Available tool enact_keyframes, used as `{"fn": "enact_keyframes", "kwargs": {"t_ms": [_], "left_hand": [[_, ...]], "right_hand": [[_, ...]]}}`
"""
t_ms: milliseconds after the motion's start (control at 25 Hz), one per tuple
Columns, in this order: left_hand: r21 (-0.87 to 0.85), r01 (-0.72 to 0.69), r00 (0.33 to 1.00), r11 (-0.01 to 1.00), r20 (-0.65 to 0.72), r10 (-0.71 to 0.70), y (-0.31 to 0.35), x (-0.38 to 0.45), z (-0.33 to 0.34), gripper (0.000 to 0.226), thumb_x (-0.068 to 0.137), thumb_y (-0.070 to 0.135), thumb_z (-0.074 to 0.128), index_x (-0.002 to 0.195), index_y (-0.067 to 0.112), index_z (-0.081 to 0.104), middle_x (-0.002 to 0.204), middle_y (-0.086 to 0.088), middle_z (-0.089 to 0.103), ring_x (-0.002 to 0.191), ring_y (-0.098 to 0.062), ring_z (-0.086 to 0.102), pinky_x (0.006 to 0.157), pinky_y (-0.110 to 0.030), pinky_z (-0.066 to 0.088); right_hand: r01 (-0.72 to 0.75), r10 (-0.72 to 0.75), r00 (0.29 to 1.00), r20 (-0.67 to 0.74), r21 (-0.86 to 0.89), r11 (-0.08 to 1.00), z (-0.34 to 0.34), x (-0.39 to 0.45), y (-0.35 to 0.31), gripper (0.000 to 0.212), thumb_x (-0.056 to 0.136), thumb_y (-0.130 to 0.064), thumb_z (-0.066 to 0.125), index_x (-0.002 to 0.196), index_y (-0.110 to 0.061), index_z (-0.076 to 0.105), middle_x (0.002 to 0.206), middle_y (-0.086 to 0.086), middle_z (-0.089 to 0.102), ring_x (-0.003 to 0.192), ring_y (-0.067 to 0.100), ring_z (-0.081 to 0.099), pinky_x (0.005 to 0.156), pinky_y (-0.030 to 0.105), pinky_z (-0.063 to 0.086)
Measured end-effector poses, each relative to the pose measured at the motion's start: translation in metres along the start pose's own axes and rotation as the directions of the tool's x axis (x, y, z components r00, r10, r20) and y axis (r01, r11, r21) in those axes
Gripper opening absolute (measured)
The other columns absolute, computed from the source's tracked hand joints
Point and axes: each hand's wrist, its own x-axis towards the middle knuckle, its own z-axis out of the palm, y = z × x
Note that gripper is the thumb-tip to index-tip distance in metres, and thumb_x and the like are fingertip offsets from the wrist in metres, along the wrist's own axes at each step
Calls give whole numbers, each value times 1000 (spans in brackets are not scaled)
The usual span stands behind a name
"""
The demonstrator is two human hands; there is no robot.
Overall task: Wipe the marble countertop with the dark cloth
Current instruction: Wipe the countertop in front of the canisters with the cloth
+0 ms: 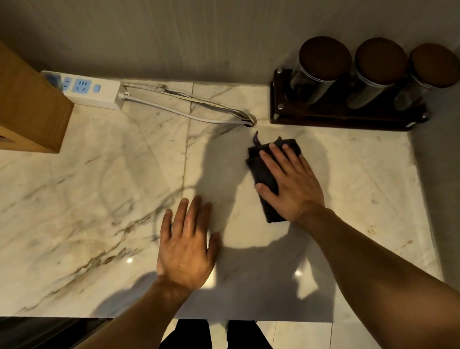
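My right hand [290, 184] presses flat, fingers spread, on the cloth [267, 174]; left hand [187, 242] lies open on the marble [86, 191].

My right hand [290, 184] lies on the cloth [267, 174] before the jar rack [344, 119], my left hand [187, 247] flat on the surface [85, 197], power strip [90, 89] far left.

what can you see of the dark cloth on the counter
The cloth is dark grey to black, soft-looking fabric, folded into a long narrow pad that runs from near the cable hole back toward the person. A small loop or corner sticks up at its far end. It lies flat on the marble countertop, right of the seam between slabs and in front of the jar rack. The right hand presses on it, palm down with fingers spread, covering much of it. The left hand is apart from it.
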Motion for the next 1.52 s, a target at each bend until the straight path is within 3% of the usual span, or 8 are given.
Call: {"fn": "enact_keyframes", "kwargs": {"t_ms": [240, 600, 1080, 1320, 1520], "left_hand": [[17, 5, 1000, 1000, -4, -5, 0, -1, 0, 62, 87, 41, 41, 143, 13, 40, 153, -10, 36, 142, -31, 26, 113, -54, 21], [-3, 6, 1000, 1000, -3, -6, -1, -1, 1, 60, 90, 41, 38, 142, 12, 41, 151, -13, 38, 142, -32, 24, 114, -52, 16], [-82, -61, 997, 995, -46, 58, -6, -6, 0, 59, 93, 41, 36, 144, 10, 38, 151, -16, 35, 142, -36, 22, 116, -53, 10], [-73, -44, 998, 996, -43, 40, -5, -6, 2, 64, 93, 46, 27, 146, 11, 35, 155, -13, 31, 144, -33, 17, 117, -48, 4], [-38, -31, 999, 999, -27, 30, 1, -5, 3, 64, 92, 43, 26, 144, 8, 38, 151, -19, 35, 141, -39, 23, 114, -56, 14]], "right_hand": [[-253, 256, 963, -84, 43, 967, 2, 17, -3, 70, 92, -61, 27, 152, -31, 10, 162, -2, 8, 148, 21, 0, 120, 43, 3], [-562, 588, 800, -119, 192, 804, 8, 9, -17, 70, 95, -57, 23, 154, -24, 7, 163, 5, 6, 148, 25, -3, 119, 46, 1], [-659, 687, 717, -118, 209, 723, 26, -69, -52, 69, 95, -56, 23, 154, -23, 7, 163, 4, 5, 148, 24, -3, 119, 46, 2], [-654, 685, 716, -131, 216, 725, 39, -111, -69, 68, 95, -56, 25, 154, -23, 12, 162, 4, 11, 148, 25, 1, 119, 46, 4], [-625, 658, 733, -172, 210, 751, 48, -143, -78, 68, 94, -55, 30, 152, -21, 20, 160, 6, 20, 148, 27, 7, 119, 47, 6]]}}
